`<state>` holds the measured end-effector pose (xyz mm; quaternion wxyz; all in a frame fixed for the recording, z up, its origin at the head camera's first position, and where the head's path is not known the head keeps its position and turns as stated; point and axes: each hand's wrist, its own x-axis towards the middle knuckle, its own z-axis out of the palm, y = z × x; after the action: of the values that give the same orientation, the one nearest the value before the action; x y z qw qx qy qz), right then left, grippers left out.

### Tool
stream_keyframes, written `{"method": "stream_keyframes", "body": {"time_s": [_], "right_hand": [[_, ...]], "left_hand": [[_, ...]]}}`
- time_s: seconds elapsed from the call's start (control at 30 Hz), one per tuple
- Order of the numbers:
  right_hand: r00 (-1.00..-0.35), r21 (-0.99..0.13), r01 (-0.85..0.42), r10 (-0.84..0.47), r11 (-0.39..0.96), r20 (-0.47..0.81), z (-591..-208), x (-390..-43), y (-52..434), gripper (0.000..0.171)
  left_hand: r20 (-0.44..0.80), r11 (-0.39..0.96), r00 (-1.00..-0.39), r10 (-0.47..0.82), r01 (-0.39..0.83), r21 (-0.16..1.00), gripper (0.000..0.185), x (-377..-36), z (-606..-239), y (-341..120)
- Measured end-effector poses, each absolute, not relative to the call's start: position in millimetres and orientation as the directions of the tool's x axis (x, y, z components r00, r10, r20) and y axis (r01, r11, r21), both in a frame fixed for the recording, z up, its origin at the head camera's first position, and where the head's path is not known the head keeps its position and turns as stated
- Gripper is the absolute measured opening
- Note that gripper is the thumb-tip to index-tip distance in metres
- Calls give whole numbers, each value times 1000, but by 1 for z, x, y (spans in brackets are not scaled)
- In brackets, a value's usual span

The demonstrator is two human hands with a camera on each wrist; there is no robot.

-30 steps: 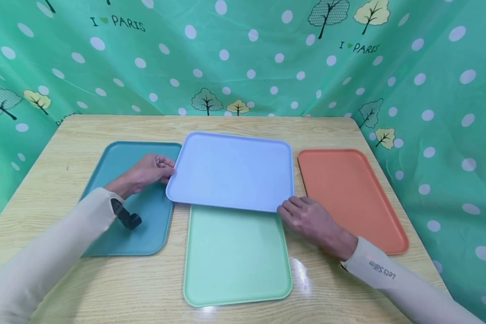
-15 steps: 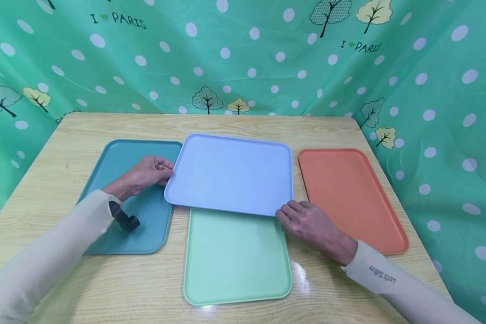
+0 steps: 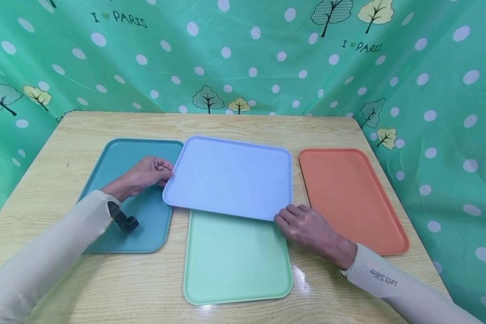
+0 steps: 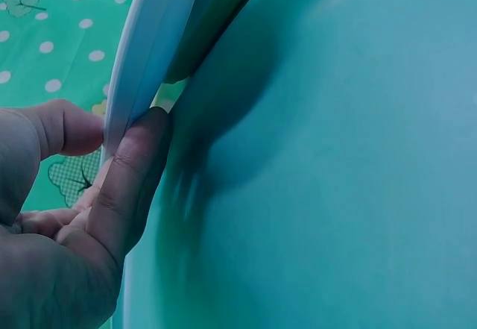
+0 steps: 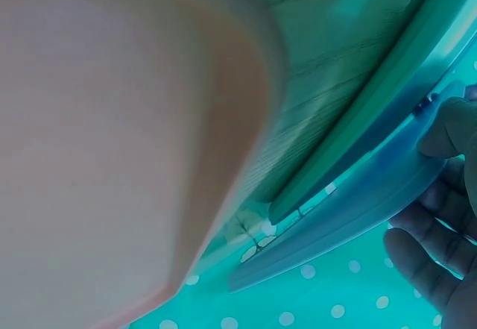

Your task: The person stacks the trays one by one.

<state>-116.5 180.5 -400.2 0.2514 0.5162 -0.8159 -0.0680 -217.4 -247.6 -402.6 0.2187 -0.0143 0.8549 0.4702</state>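
A light blue tray hangs slightly tilted over the far end of a mint green tray on the wooden table. My left hand pinches its left edge, above a teal tray. In the left wrist view the thumb and fingers clamp the pale rim. My right hand grips the tray's near right corner. In the right wrist view the fingers curl under the blue rim, with the mint tray's edge just below.
An orange tray lies flat at the right of the table. A green dotted cloth with trees and "I love Paris" print hangs behind and to both sides.
The light blue tray has drifted slightly toward me and lower, both hands moving with it. The other trays have not moved.
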Motion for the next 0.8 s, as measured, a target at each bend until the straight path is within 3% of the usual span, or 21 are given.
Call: {"method": "stream_keyframes", "body": {"time_s": [0.2, 0.37, 0.47, 0.6, 0.67, 0.8], "right_hand": [[-359, 334, -820, -873, 464, 331, -399, -113, 177, 31], [-381, 309, -830, -876, 465, 297, -398, -109, 175, 3], [-381, 312, -830, -878, 463, 291, -398, -108, 173, 10], [-373, 316, -829, -877, 461, 303, -399, -107, 172, 43], [-369, 319, -828, -876, 461, 309, -400, -107, 171, 51], [-368, 315, -830, -876, 461, 312, -400, -105, 171, 36]], "left_hand": [[-399, 576, -901, 171, -237, 782, 28, -217, -402, -248], [-408, 577, -897, 171, -245, 779, 30, -215, -402, -249], [-413, 570, -894, 173, -250, 782, 31, -215, -403, -250], [-412, 564, -894, 178, -250, 787, 30, -213, -404, -251], [-408, 562, -895, 182, -246, 790, 29, -213, -404, -251], [-404, 554, -895, 189, -243, 797, 28, -212, -404, -251]]}}
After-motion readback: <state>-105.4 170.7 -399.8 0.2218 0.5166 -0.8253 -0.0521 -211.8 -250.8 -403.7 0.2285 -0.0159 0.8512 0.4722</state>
